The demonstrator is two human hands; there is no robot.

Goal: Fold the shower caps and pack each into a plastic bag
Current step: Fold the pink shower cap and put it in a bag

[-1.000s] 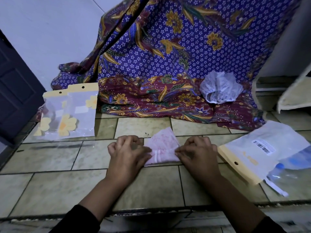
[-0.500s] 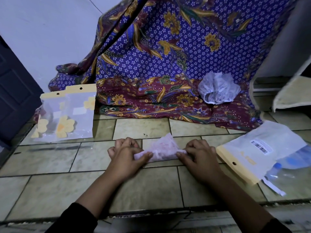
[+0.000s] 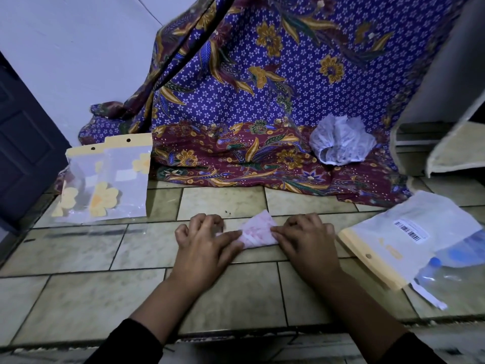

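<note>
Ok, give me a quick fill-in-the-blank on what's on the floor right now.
1. Both hands press a folded ____ cap onto the tiles.
2. The crumpled white cap lies on the patterned ____.
3. The bag with the barcode label lies to the ____ of the right hand.
4. The bags beside the left hand carry yellow ____ shapes.

Missing words: pink; cloth; right; flower

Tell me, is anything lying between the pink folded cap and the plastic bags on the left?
Nothing visible: only bare tiled floor lies between the pink shower cap, pressed by both hands, and the flower-printed bags.
</note>
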